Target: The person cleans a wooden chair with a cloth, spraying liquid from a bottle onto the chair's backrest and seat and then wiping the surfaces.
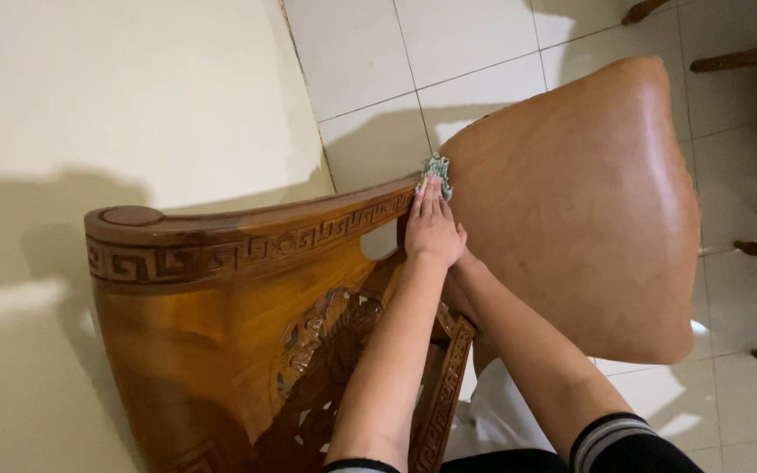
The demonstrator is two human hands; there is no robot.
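— At centre frame, what's happening?
— Left hand (433,229) presses flat, fingers together, on a greenish cloth (437,172) at the carved wooden chair (247,263) back's end.
— And the right hand (459,282)?
— Tucked beneath; grip unclear.

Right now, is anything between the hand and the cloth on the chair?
Nothing visible. The left hand lies flat on the cloth, pressing it against the chair where the carved back meets the seat. The right hand is hidden behind the left.
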